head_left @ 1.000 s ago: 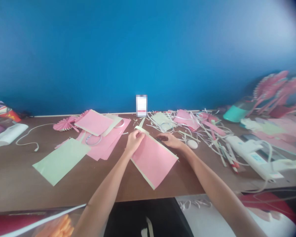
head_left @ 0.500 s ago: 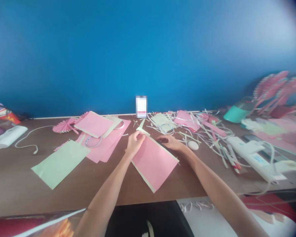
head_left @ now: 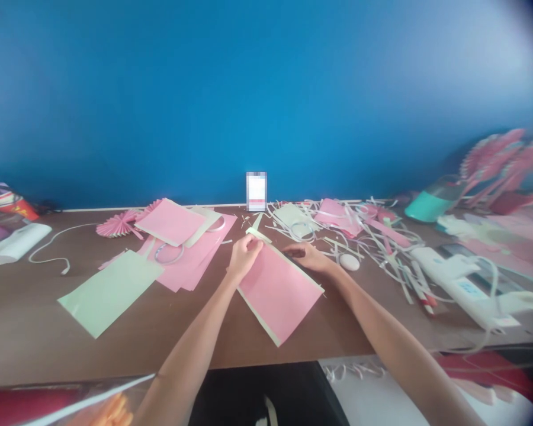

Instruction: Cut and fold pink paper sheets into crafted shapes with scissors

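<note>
A pink paper sheet with a pale green strip along its edges lies tilted on the brown table. My left hand is curled over the sheet's upper corner, pinching the pale green edge strip. My right hand lies flat with its fingers on the sheet's upper right edge and grips nothing I can see. A small white oval object sits just beyond my right hand.
Loose pink sheets, a pale green sheet and a pink paper fan lie to the left. Paper strips are heaped to the right, near a white glue gun. A blue wall backs the table.
My left hand has closed a little further over the green strip. Both hands and the sheet sit slightly to the right, and the rest of the table shows no other change.
</note>
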A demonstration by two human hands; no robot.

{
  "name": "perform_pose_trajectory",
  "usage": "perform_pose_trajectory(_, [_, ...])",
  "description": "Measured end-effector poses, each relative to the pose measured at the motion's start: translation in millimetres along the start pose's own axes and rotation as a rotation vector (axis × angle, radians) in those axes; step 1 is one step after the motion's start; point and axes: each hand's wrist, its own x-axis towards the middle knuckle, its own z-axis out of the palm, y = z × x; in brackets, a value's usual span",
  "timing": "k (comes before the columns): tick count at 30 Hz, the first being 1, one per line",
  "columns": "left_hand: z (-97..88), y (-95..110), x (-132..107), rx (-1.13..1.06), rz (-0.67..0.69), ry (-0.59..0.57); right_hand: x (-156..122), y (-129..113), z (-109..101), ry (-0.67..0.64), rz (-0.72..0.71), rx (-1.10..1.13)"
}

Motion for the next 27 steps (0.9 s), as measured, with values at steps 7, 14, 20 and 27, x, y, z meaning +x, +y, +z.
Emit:
perform_pose_trajectory(7, [1.0,-2,0,-0.037,-0.004,-0.008,0,-1,0,-0.022,-0.011,0.027])
perform_pose_trajectory(14, [1.2,-2,1,-0.025,0.013,0.012,1,6,-2,-0.031,-0.015,0.084])
perform_pose_trajectory(20, [-2.3,-1,0,-0.013,0.004,0.072,3,16,-5,-0.030,-0.012,0.046])
perform_pose_trajectory(27, [-3.7,4,0,-0.029,0.015,0.058,3,16,-6,-0.026,-0.013,0.000])
